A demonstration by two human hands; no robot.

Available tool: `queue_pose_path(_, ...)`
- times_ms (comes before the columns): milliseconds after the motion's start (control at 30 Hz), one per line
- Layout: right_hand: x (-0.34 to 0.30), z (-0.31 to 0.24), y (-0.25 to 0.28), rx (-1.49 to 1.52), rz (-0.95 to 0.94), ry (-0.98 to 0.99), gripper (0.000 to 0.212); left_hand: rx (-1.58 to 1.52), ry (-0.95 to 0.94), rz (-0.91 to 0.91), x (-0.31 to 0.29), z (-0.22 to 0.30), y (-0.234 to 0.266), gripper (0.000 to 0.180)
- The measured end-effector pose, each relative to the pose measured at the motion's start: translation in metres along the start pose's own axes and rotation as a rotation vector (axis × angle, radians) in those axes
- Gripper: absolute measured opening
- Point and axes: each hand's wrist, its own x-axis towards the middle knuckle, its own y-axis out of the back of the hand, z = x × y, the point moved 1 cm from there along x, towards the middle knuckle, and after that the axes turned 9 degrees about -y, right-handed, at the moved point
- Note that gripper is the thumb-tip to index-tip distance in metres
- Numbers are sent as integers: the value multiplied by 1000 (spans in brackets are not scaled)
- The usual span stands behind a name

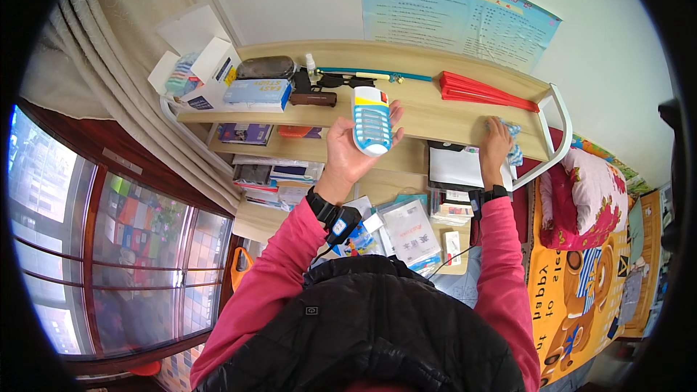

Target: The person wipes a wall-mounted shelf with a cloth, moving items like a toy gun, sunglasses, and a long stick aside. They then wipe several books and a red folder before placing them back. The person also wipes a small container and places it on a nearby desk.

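A white and blue slatted device (371,122) is held lifted above the wooden shelf (428,117) in the closed left hand (353,147), while a crumpled cloth (510,136) is pressed on the shelf's right end under the closed right hand (495,144), much of the shelf judged unwiped

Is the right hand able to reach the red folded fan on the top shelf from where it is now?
Probably yes. The right hand presses a bluish cloth on the top shelf, and the red folded fan lies just behind it with nothing between; the cloth occupies the hand, though.
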Motion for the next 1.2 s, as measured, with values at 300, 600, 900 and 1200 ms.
queue_pose_path(300, 13, -79, 3, 328, -187, 519, 32, 192, -174, 27, -12, -10, 23, 72)
queue_pose_path(600, -47, -190, 107, 650, -420, 548, 77, 231, -125, 167, -25, -4, 32, 57)
queue_pose_path(900, -51, -217, 82, 626, -673, 533, 85, 495, -183, 131, -43, -9, 33, 55)
queue_pose_path(1200, 46, -251, -26, 513, -463, 652, 91, 551, -68, 123, -128, 44, 50, 70)
